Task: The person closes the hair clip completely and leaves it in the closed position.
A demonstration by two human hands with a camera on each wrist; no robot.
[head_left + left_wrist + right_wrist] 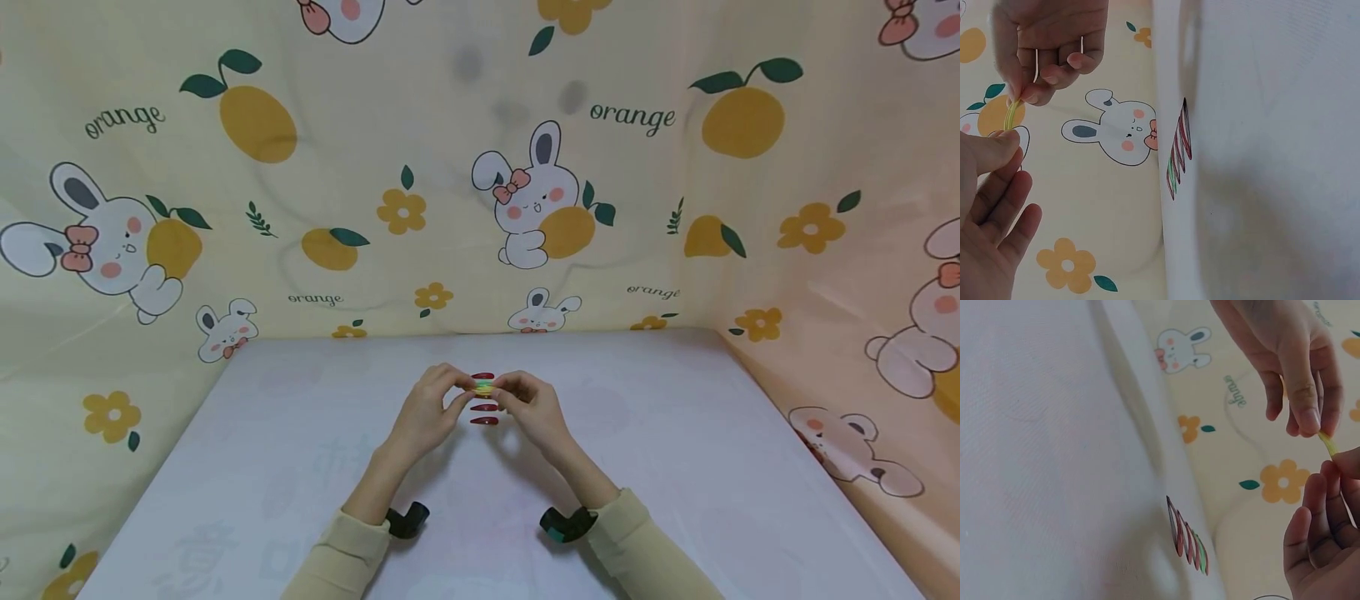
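Observation:
Both hands hold a slim yellow hair clip (483,391) between them, raised above the table. My left hand (423,412) pinches one end between thumb and forefinger, and my right hand (534,412) pinches the other. In the left wrist view the yellow clip (1010,117) looks like a narrow strip with its ends hidden by the fingertips. On the white table lie several pointed, teardrop-shaped clips in a row, red ones (484,421) and a green one (1202,555). The hands hover over this row and partly cover it in the head view.
The white table (247,467) spreads around both arms. A cream curtain (442,125) printed with rabbits and oranges hangs behind it and along the sides. Black wrist devices (567,525) sit under both sleeves.

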